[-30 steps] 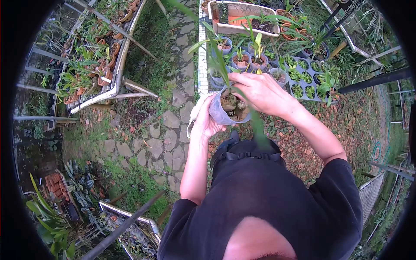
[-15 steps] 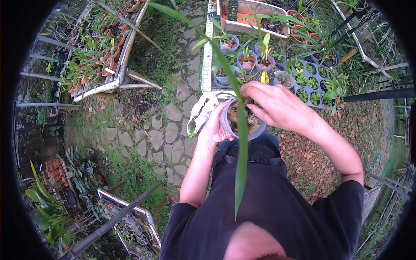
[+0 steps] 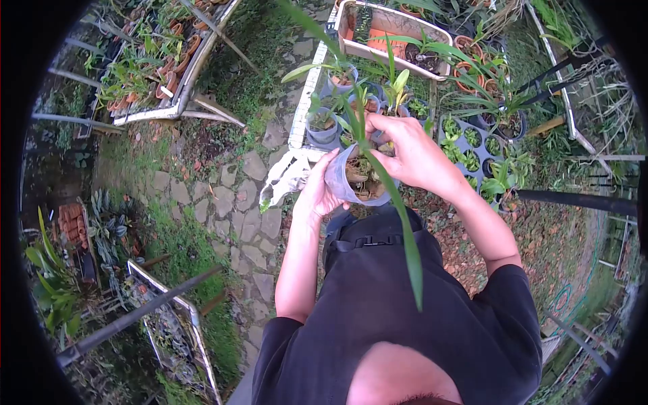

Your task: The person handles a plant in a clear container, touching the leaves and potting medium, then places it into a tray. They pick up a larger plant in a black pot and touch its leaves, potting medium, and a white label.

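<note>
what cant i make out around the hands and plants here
All in the head view:
- What the right hand pinches, if anything: covered by the hand itself.
- Part of the left hand: hidden behind the plastic pot.
- Tip of the upper leaf: cut off by the top edge, and blurred.
- Kinds of potted plants at far left: too small.

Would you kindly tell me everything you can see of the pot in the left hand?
The pot is round, bluish-grey and translucent, apparently plastic. Brown, chunky material lies inside, and a long green leaf crosses its open mouth. Tilted, it is held by the left hand beyond the waist strap; whether the right hand touches its rim is unclear.
</note>
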Action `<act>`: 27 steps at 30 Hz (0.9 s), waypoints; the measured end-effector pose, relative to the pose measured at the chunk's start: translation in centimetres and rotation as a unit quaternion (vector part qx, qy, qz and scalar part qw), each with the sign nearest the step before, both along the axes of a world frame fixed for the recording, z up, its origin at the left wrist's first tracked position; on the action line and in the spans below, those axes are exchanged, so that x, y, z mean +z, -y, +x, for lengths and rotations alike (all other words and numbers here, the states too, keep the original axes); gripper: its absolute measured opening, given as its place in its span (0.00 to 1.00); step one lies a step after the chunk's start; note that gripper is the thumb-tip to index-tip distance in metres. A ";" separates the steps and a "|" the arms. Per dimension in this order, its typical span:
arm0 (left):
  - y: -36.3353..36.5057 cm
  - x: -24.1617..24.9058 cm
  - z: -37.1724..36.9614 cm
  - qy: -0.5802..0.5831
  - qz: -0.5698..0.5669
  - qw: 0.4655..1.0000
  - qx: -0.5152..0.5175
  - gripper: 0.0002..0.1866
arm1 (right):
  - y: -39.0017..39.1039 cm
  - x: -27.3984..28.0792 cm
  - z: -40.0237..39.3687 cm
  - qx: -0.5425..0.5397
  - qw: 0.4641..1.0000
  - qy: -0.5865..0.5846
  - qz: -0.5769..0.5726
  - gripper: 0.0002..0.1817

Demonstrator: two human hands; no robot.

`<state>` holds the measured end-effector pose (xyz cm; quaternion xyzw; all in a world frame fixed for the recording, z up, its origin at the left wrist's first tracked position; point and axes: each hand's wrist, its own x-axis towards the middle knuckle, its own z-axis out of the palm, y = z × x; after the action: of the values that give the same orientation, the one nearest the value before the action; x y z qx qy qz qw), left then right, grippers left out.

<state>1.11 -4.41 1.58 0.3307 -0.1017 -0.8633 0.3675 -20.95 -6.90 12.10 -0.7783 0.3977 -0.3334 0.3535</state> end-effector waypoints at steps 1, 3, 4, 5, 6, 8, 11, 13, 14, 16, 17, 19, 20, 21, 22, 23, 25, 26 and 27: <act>-0.2 0.4 -0.6 0.011 -0.009 1.000 0.005 0.30 | 0.3 -0.1 -0.5 0.005 1.000 0.002 -0.002 0.12; -0.1 0.4 -1.7 0.014 -0.022 1.000 0.012 0.30 | 1.0 -0.2 -1.3 0.018 1.000 -0.001 -0.008 0.12; -0.1 0.2 -2.3 0.016 -0.014 0.999 0.035 0.30 | 1.3 0.2 -1.8 0.027 0.999 -0.018 0.026 0.13; -0.2 0.2 -3.0 0.018 -0.006 0.998 0.059 0.30 | 1.6 0.9 -2.2 0.037 0.997 -0.035 0.059 0.13; -0.4 0.2 -3.4 0.021 0.001 0.996 0.082 0.29 | 1.9 1.3 -2.5 0.047 0.993 -0.052 0.092 0.14; -0.6 -0.1 -3.4 -0.003 -0.017 0.997 0.073 0.30 | 2.7 0.4 -3.1 0.075 0.995 -0.024 0.066 0.15; -0.8 0.1 -4.3 0.011 -0.002 0.994 0.112 0.30 | 3.5 0.2 -3.7 0.106 0.992 0.018 0.063 0.15; -0.9 0.1 -4.4 0.009 -0.004 0.994 0.110 0.30 | 3.7 0.4 -3.9 0.109 0.992 -0.001 0.067 0.15; -0.9 0.1 -4.5 0.008 -0.005 0.994 0.106 0.30 | 3.8 0.5 -4.0 0.109 0.992 -0.010 0.070 0.15; -1.0 -0.1 -4.4 0.003 -0.014 0.996 0.088 0.31 | 3.7 1.4 -4.2 0.110 0.991 -0.046 0.063 0.15; -1.0 0.1 -4.6 0.003 -0.010 0.995 0.094 0.30 | 3.7 1.6 -4.3 0.110 0.990 -0.064 0.059 0.15; -1.1 0.8 -4.9 0.003 -0.002 0.994 0.106 0.30 | 3.9 0.7 -4.5 0.128 0.991 -0.040 0.024 0.15; -1.1 0.7 -4.9 0.002 -0.006 0.995 0.104 0.30 | 4.0 0.2 -4.6 0.136 0.990 -0.028 0.007 0.15; -1.2 0.5 -4.9 0.000 -0.011 0.995 0.102 0.31 | 4.1 -0.1 -4.7 0.142 0.990 -0.024 -0.003 0.15; -1.3 0.4 -4.9 -0.002 -0.015 0.995 0.100 0.31 | 4.2 -0.3 -4.7 0.149 0.989 -0.019 -0.013 0.16; -1.4 0.6 -4.9 -0.006 -0.006 0.994 0.105 0.31 | 4.2 -0.4 -4.7 0.155 0.988 -0.015 -0.023 0.16; -1.7 1.0 -5.0 -0.013 0.014 0.993 0.114 0.32 | 4.1 0.0 -4.9 0.164 0.986 -0.024 -0.013 0.17; -1.8 1.0 -5.0 -0.003 0.006 0.993 0.114 0.32 | 4.1 0.2 -5.0 0.168 0.985 -0.028 -0.008 0.17; -1.8 1.0 -5.0 0.007 -0.003 0.994 0.114 0.32 | 4.0 0.1 -5.0 0.168 0.985 -0.023 -0.044 0.16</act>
<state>-3.91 -2.61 2.53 0.3453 -0.0686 -0.8132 0.4634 -25.90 -10.94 12.17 -0.8562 0.2541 -0.2688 0.3607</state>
